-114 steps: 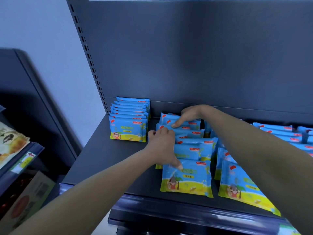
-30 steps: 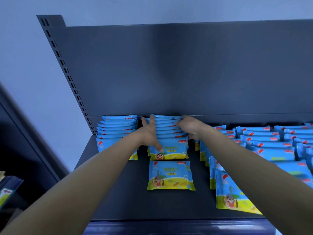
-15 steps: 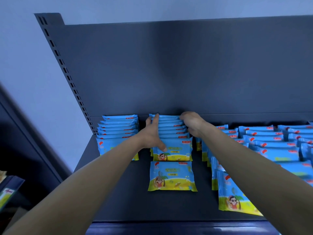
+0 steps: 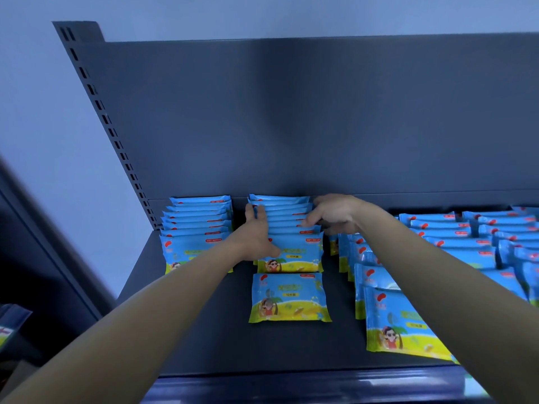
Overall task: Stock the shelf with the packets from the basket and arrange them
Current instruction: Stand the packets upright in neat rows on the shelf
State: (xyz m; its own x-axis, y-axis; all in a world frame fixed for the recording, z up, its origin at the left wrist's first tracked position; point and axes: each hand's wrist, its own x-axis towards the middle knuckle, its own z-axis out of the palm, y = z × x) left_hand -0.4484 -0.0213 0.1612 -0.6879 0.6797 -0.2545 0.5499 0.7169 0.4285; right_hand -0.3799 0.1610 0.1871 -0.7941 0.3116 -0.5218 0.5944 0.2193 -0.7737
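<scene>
Squaring packet row (image 4: 287, 225) | left hand (image 4: 256, 237) flat, right hand (image 4: 332, 214) curled, bracketing it | loose packet (image 4: 288, 297) just in front, nearer left

"10" on the lone front packet (image 4: 288, 297) — other print illegible

Rightmost packets (image 4: 525, 252) cut by edge; print unreadable.

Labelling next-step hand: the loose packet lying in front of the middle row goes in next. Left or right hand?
Probably left. The left hand sits at the front of the middle row, just above the loose packet; the right hand is farther back.
</scene>
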